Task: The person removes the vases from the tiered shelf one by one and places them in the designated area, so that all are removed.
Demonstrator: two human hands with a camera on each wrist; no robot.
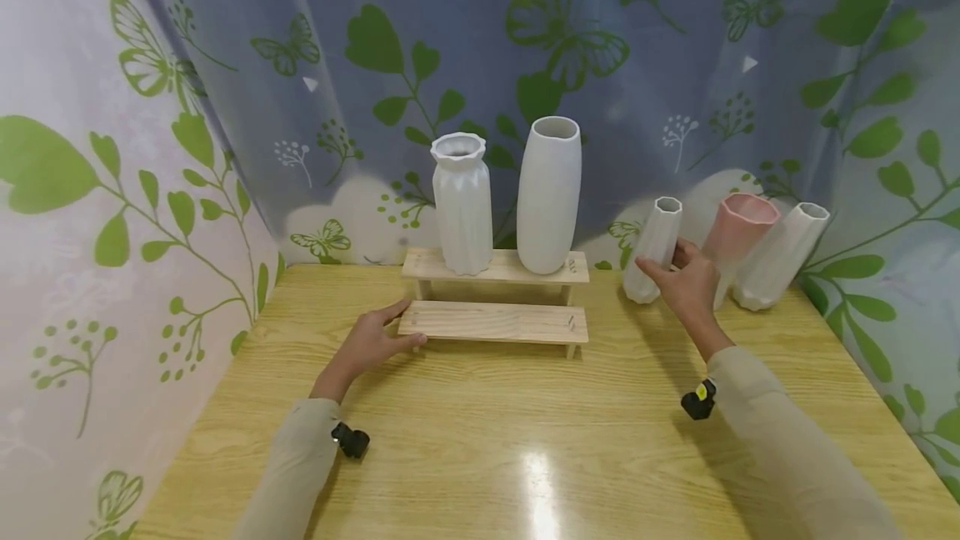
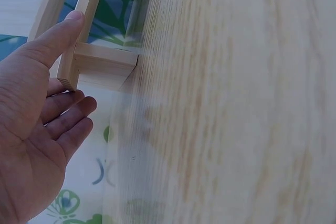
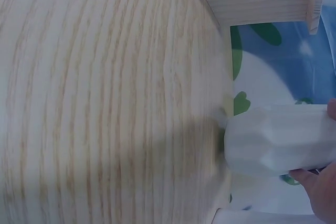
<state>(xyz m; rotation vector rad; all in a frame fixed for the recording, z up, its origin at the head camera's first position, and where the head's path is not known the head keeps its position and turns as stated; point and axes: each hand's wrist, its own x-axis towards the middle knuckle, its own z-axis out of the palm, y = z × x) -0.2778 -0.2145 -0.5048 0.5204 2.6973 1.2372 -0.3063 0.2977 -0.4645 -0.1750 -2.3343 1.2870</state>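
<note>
Right hand has fingers wrapped round the small white vase right of the wooden stand, left hand pinches that stand's lower end, so one careless tug could topple the tall vases up top imo

Losing the rim of the slim white vase and most of the right hand past the right wrist view's right edge. Seeing the pink vase partly covered by that hand, toward the far right corner of the worktop. Failing to read tiny marks on the lower shelf.
</note>
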